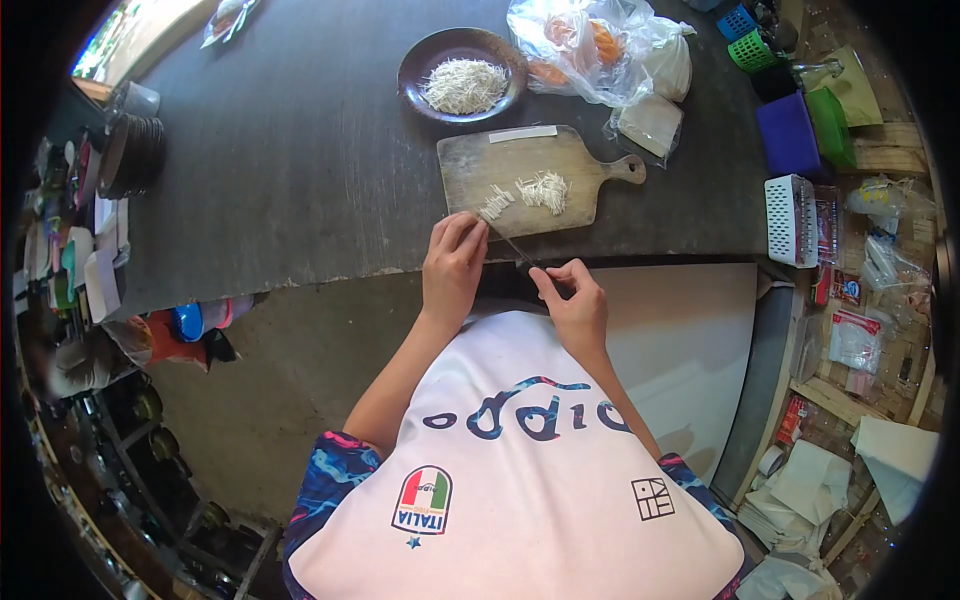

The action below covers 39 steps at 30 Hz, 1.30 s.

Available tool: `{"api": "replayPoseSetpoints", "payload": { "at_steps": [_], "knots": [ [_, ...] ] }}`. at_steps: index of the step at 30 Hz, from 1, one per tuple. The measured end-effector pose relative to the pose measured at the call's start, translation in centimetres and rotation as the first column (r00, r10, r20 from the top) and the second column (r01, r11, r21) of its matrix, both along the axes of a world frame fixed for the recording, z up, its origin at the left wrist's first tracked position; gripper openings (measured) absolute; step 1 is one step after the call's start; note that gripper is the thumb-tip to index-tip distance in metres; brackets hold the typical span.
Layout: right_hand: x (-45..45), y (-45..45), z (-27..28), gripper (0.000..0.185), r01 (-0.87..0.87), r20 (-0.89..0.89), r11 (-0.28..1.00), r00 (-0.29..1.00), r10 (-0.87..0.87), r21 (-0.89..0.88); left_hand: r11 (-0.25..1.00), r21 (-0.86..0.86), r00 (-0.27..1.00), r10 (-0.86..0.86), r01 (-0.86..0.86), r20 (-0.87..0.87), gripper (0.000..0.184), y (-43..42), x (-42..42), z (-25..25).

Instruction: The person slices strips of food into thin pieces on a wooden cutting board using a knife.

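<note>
A wooden cutting board (470, 165) lies near the front edge of the dark table, its handle toward the right. My right hand (575, 305) is closed around the dark handle of a knife (513, 246), whose blade points up and left over the board. At the board's lower left my left hand (456, 262) has its fingers curled together by the blade tip; what they hold, if anything, is hidden. Beside the fingertips lie short white sticks (496, 203), with a pile of white shreds (543, 192) to their right. A flat white strip (523, 134) rests along the board's far edge.
Beyond the board stands a brown bowl (414, 90) of white shreds. Clear plastic bags (580, 50) with orange items are to its right, above a wrapped pale block (650, 126). Baskets (791, 222) line the right side; stacked dark containers (130, 155) stand at the left.
</note>
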State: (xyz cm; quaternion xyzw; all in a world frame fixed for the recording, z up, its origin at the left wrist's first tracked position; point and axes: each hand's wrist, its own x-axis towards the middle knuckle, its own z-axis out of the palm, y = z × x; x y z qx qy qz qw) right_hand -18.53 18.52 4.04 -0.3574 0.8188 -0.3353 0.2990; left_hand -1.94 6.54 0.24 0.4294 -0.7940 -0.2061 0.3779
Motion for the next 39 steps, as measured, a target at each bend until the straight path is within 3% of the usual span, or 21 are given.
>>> {"api": "replayPoseSetpoints", "payload": {
  "at_steps": [9, 12, 18, 21, 24, 27, 33, 36, 39],
  "knots": [
    [0.0, -0.3, 0.7, 0.042, -0.004, 0.096, 1.0, 0.995, 0.001, 0.031, 1.0, 0.0, 1.0, -0.002, 0.002, -0.02, 0.019, -0.1, 0.1, 0.0],
    [0.3, -0.5, -0.6, 0.042, -0.001, 0.064, 0.999, 0.998, 0.003, -0.043, 1.0, 0.007, 1.0, -0.011, 0.011, -0.02, 0.019, -0.1, 0.1, -0.1],
    [0.3, 0.0, 0.2, 0.042, 0.007, 0.104, 1.0, 0.994, -0.01, 0.022, 1.0, -0.021, 1.0, -0.013, 0.013, -0.013, 0.018, -0.2, 0.3, 0.1],
    [0.5, -0.1, -0.5, 0.042, 0.012, 0.046, 1.0, 0.999, -0.012, -0.009, 1.0, -0.012, 1.0, -0.004, 0.004, -0.014, 0.018, -0.2, 0.2, 0.0],
    [0.5, -0.3, -0.3, 0.041, 0.005, 0.095, 0.999, 0.995, -0.001, -0.04, 1.0, -0.014, 1.0, 0.02, -0.02, -0.004, 0.018, -0.1, 0.2, -0.2],
    [0.6, 0.0, 1.1, 0.039, 0.019, 0.117, 0.999, 0.993, -0.023, 0.036, 1.0, -0.026, 1.0, 0.017, -0.017, -0.002, 0.017, -0.1, 0.4, -0.3],
    [0.5, -0.2, -0.5, 0.038, 0.019, 0.098, 0.999, 0.995, -0.014, -0.047, 1.0, -0.029, 1.0, 0.009, -0.009, 0.006, 0.016, -0.2, 0.4, 0.0],
    [0.4, 0.1, 0.5, 0.04, 0.028, 0.143, 0.999, 0.989, -0.031, 0.025, 1.0, -0.024, 1.0, 0.015, -0.016, -0.015, 0.016, -0.2, 0.4, -0.3],
    [0.3, 0.3, 0.1, 0.041, 0.031, 0.079, 0.999, 0.996, -0.032, 0.02, 0.999, -0.033, 1.0, 0.009, -0.01, -0.009, 0.016, -0.2, 0.4, -0.3]
  ]
}}
